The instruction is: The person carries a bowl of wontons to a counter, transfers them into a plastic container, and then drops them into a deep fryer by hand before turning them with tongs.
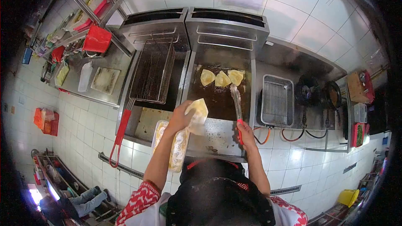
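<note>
My left hand (180, 117) is closed on a pale, raw-looking folded dough pastry (199, 111), above the near edge of the fryer. Red-handled metal tongs (237, 104) are gripped in my right hand (246, 134), their tips reaching over the oil beside the pastries. Three yellowish pastries (222, 78) float in a row in the dark oil (213, 100) of the fryer. Under my left forearm, a white tray (179, 152) carries more floured dough pieces, partly hidden by the arm.
Left of the oil, a wire fry basket (153, 71) with a red handle (121, 127) rests in the second fryer well. To the right are a rack tray (277, 100) and black pans (307, 92) on burners. A red container (97, 39) hangs at the left shelf.
</note>
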Motion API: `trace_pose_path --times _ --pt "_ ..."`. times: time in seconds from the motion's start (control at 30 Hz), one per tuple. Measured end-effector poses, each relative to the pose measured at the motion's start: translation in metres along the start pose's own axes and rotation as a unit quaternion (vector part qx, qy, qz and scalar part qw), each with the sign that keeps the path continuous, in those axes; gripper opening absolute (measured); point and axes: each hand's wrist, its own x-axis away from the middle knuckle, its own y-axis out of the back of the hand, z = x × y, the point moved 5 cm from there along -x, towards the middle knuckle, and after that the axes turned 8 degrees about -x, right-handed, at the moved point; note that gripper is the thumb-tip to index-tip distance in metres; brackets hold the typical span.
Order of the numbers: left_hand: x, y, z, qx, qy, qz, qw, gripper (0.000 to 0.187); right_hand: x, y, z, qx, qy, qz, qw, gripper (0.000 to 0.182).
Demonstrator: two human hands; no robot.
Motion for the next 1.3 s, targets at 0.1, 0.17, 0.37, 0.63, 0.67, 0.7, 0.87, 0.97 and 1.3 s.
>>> trace_pose_path --times 0.1,0.17,0.37,0.63,0.67,0.7,0.87,0.97,1.3 --pt "-0.029 -0.021 0.007 -0.013 -0.006 0.013 1.000 0.030 0.005 0.003 0.001 0.003 0.011 -0.008 1.000 0.030" --pt "-0.043 -0.030 0.006 -0.050 -0.011 0.034 0.998 0.033 0.005 0.007 -0.003 -0.001 0.025 0.001 1.000 0.031" --pt "-0.078 -0.046 0.014 -0.111 -0.017 0.059 0.992 0.029 0.017 0.006 0.003 0.002 0.009 -0.016 1.000 0.033" --pt "-0.090 -0.036 -0.006 -0.201 -0.206 0.011 0.957 0.021 0.017 0.005 0.003 0.023 0.012 -0.004 1.000 0.029" --pt "-0.091 -0.036 -0.009 -0.201 -0.208 0.013 0.957 0.021 0.017 0.004 0.003 0.015 0.016 -0.001 1.000 0.030" --pt "-0.093 -0.035 -0.008 -0.181 -0.171 0.021 0.968 0.023 0.018 0.004 0.003 0.007 0.019 0.001 1.000 0.032" --pt "-0.095 -0.031 -0.015 -0.188 -0.046 0.040 0.980 0.027 0.018 0.007 0.003 0.009 0.038 0.003 0.999 0.032" --pt "-0.101 -0.040 -0.016 -0.183 -0.059 0.050 0.980 0.025 0.023 0.005 0.007 0.010 0.032 -0.005 0.999 0.033" --pt "-0.101 -0.066 -0.017 -0.278 -0.072 -0.006 0.958 0.048 0.020 0.003 0.011 0.118 0.038 -0.020 0.992 0.035"
